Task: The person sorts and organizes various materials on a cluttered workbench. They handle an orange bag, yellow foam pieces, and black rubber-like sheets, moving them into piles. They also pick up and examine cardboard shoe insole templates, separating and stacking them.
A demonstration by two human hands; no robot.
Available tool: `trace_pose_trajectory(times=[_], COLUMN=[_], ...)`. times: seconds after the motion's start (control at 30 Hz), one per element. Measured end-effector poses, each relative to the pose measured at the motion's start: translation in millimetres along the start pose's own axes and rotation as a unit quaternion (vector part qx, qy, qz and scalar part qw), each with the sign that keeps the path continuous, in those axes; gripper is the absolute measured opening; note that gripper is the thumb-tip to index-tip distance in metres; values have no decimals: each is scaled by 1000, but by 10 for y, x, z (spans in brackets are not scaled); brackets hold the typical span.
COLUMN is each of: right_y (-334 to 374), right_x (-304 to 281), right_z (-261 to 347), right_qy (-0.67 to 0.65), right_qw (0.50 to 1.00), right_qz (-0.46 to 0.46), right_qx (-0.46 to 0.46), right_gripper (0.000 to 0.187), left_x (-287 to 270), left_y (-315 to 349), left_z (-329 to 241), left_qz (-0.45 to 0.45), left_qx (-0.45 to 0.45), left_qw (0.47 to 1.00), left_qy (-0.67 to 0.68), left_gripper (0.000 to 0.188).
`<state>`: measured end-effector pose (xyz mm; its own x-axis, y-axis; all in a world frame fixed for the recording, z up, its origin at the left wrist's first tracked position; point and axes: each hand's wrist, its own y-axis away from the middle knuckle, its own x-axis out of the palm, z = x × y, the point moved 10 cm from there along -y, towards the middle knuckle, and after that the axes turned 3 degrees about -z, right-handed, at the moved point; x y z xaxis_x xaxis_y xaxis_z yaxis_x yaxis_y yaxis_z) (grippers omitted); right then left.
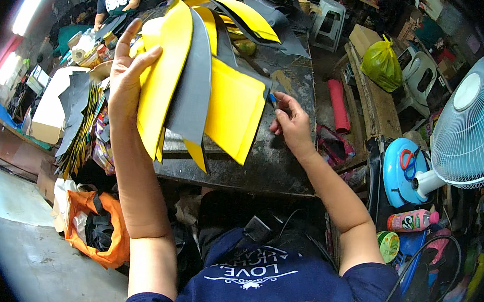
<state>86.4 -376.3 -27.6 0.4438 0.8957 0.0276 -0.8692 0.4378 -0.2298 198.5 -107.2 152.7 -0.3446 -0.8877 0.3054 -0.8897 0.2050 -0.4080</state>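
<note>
My left hand (127, 83) is raised at the left edge of a bunch of curved, flexible sheets, yellow (165, 75) on one face and grey (192, 95) on the other. Its thumb lies against the sheets, holding them up over the table, and part of the hand's grip is hidden. A broad yellow sheet (234, 110) hangs at the right of the bunch. Beside that sheet's upper right corner, my right hand (293, 124) pinches a small blue object (272, 98), mostly covered by the fingers, so its kind does not show.
The dark worktable (240, 175) carries more grey and yellow sheets at its far end. To the right are a fan (466, 122), red-handled scissors (407, 160) and a pink bottle (411, 221). An orange bag (92, 247) sits lower left; a person (117, 2) works at the far left.
</note>
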Motion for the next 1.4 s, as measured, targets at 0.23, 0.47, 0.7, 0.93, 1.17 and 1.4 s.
trace_pose_trajectory(times=[0.23, 0.47, 0.7, 0.93, 1.17, 1.4], right_y=[-10, 0, 30, -18, -47, -149], right_x=[-232, -248, -72, -48, -380, -328], right_z=[-19, -94, -115, -93, 277, 1533], right_qy=[-100, -58, -38, -55, -90, -48], right_qw=[992, 994, 999, 998, 989, 972], right_qz=[-68, -88, -8, -16, -95, 87], right_qx=[-33, 2, -6, -29, -71, -214], right_gripper=[22, 21, 38, 33, 40, 113], left_x=[547, 954, 593, 260, 328, 923], left_y=[-272, -296, -416, -357, 48, 620], left_z=[-237, 406, 245, -120, 1, -292], left_qz=[59, 24, 0, 23, 11, 104], left_qx=[154, 160, 178, 94, 94, 371], left_qw=[986, 981, 980, 992, 993, 894], left_qy=[38, 111, 90, 83, -66, -226], left_gripper=[60, 59, 57, 56, 56, 48])
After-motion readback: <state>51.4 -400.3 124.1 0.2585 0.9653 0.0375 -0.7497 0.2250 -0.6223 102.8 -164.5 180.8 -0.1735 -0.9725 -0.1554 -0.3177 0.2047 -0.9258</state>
